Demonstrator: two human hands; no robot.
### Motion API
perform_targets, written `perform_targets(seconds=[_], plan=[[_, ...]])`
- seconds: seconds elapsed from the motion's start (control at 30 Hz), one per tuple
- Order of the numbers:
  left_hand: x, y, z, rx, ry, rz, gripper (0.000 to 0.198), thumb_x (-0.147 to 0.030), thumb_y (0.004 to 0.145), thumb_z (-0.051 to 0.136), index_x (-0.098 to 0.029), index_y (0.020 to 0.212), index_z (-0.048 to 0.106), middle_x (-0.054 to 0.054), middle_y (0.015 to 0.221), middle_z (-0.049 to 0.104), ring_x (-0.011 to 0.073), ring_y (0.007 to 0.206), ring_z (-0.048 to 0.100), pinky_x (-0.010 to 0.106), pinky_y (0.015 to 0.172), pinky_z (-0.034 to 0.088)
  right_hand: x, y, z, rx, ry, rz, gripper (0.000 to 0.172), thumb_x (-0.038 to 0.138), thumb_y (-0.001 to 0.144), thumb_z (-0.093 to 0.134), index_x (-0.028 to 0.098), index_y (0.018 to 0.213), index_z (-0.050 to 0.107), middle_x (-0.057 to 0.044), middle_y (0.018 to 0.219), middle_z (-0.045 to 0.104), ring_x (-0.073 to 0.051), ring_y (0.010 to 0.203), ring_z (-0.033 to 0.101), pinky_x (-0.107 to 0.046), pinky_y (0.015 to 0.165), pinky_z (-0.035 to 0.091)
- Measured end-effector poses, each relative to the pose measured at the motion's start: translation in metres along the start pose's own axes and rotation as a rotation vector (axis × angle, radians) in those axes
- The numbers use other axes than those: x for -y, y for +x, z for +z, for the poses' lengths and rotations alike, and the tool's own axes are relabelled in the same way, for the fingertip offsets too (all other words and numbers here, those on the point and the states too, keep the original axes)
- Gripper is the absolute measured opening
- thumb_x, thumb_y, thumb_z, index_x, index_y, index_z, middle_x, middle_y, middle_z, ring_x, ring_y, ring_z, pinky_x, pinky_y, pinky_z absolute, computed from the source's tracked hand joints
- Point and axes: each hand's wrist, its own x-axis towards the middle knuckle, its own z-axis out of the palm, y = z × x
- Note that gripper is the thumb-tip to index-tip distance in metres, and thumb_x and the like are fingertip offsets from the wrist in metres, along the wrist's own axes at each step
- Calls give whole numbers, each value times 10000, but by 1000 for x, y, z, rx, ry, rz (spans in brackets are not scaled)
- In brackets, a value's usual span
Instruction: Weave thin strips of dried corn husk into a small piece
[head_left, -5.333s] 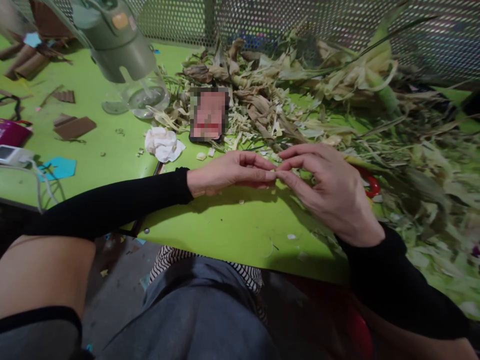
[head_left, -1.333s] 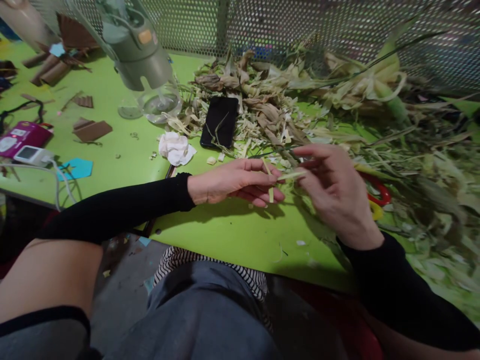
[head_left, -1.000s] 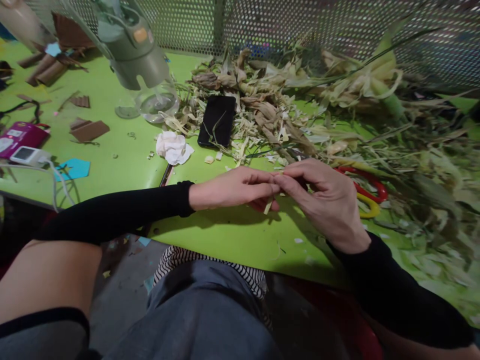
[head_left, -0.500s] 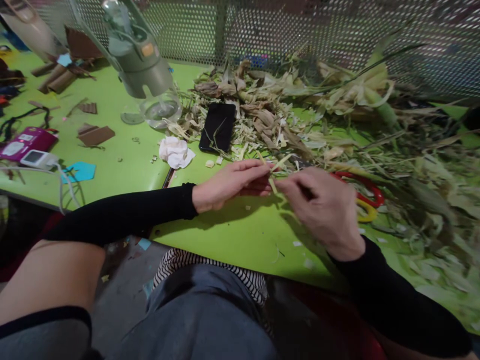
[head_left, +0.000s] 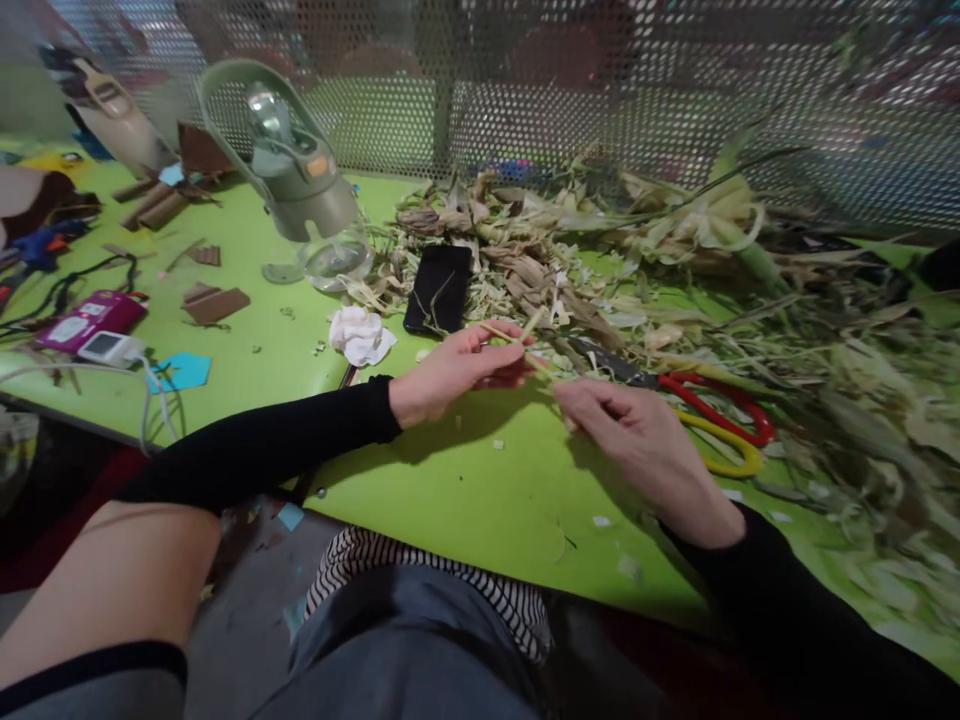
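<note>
Pale green husk strips [head_left: 533,326] cross at the fingertips of my left hand [head_left: 463,370], which pinches them between thumb and fingers. My right hand [head_left: 626,435] is closed just to the right, its thumb and forefinger pressed on the lower end of a strip that runs between both hands. Both hands hover over the green table [head_left: 450,500]. Beside my right hand lie scissors [head_left: 716,400] with one red and one yellow handle loop, their dark blades partly under husk scraps. A black phone [head_left: 438,288] rests just beyond my left hand.
A heap of dry corn husks [head_left: 540,235] spreads along the back and right. A clear bottle with a green lid [head_left: 315,195], crumpled tissue [head_left: 361,335], cardboard pieces [head_left: 215,303] and a purple device with a cable [head_left: 94,322] stand leftward. Perforated metal mesh [head_left: 525,90] closes the back.
The view has tilted up slightly, so things sit lower. My right hand has drawn a little away from my left, and the strip between them is stretched out straighter.
</note>
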Motion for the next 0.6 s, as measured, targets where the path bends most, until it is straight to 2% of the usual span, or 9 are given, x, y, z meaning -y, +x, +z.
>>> perform_targets(seconds=[0.07,0.17,0.3,0.47,0.6], plan=[[-1,0,5,-59,-90,6,45,-131,1013,569,-175,1022,571,25,956,768,86,887,713,268,926,529,-2,1,3,12,31,60,584,656,1010,475,226,635,597,16,565,507,-122,490,432,-267,448,306],[6,-4,15,-43,-116,-2,98,-121,1013,531,-183,1058,592,48,1089,774,103,935,719,240,844,522,-4,4,13,16,-3,77,539,661,1002,494,217,744,656,-2,634,583,-135,548,482,-275,489,327],[19,-9,22,27,-53,49,108,-175,996,591,-182,1104,588,60,1120,776,101,818,677,224,732,503,-8,5,26,-6,65,91,553,679,966,545,219,660,568,32,556,470,-114,505,373,-285,490,279],[24,-9,17,56,21,99,142,-182,964,656,-164,1091,595,44,979,775,63,625,589,212,637,475,-6,1,28,21,94,41,403,449,995,506,217,669,551,39,577,453,-104,514,351,-278,503,274],[22,-9,14,130,70,92,125,-184,961,667,-152,1078,639,33,890,765,81,702,647,212,714,503,-4,-2,30,34,4,-119,370,314,943,489,238,603,362,53,565,335,-100,529,303,-281,515,249]])
